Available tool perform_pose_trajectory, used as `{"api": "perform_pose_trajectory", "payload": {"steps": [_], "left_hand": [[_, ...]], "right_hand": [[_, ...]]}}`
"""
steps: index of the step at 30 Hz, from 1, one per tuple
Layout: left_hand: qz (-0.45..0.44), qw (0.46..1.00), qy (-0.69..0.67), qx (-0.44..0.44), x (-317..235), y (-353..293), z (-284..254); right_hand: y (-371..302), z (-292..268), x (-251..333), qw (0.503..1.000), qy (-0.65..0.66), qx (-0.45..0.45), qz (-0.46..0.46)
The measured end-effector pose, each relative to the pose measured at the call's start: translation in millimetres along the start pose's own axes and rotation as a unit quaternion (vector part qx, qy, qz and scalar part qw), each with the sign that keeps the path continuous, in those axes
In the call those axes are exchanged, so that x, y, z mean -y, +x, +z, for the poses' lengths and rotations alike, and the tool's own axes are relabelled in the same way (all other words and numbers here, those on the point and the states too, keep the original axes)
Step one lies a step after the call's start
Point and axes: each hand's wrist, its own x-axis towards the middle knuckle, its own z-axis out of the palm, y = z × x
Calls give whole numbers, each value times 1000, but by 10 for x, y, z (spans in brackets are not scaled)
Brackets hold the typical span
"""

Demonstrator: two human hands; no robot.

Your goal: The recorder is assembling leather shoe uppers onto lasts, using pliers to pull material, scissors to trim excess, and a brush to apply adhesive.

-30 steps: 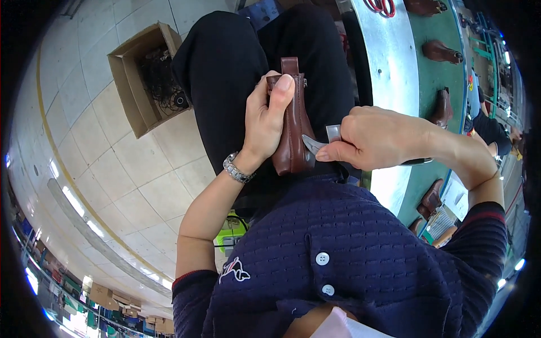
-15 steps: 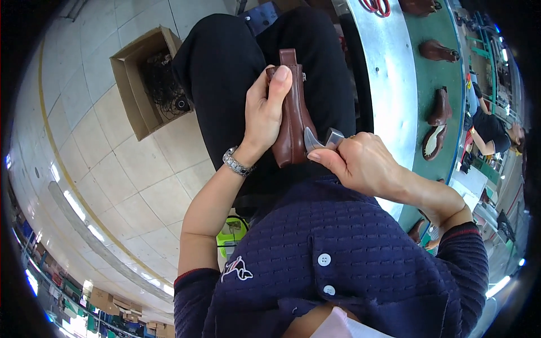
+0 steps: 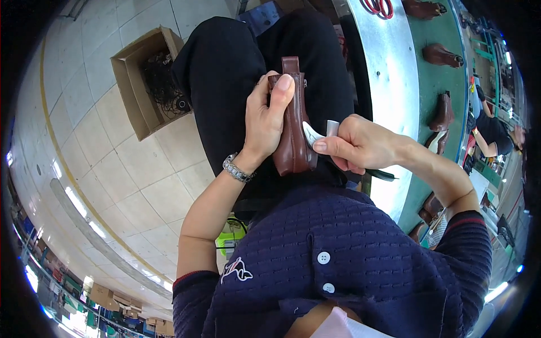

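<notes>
Near the frame's centre, the left hand (image 3: 264, 127) had its fingers closed round the upper part of a brown boot (image 3: 294, 147) above dark trousers (image 3: 222, 73). Just right of it, the right hand (image 3: 363, 142) had its fingers curled about a metal-headed tool (image 3: 313, 137), its curved tip at the boot's side.

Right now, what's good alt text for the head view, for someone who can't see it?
A person's left hand grips a brown boot while the right hand holds a hammer-like metal tool, its curved tip at the boot's side. An open cardboard box sits on the tiled floor at left.
</notes>
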Motion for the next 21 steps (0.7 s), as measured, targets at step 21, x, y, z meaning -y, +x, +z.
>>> {"api": "perform_pose_trajectory", "payload": {"steps": [21], "left_hand": [[1, 999, -38, -14, -14, 15, -29]], "right_hand": [[-48, 424, 143, 962, -178, -205, 40]]}}
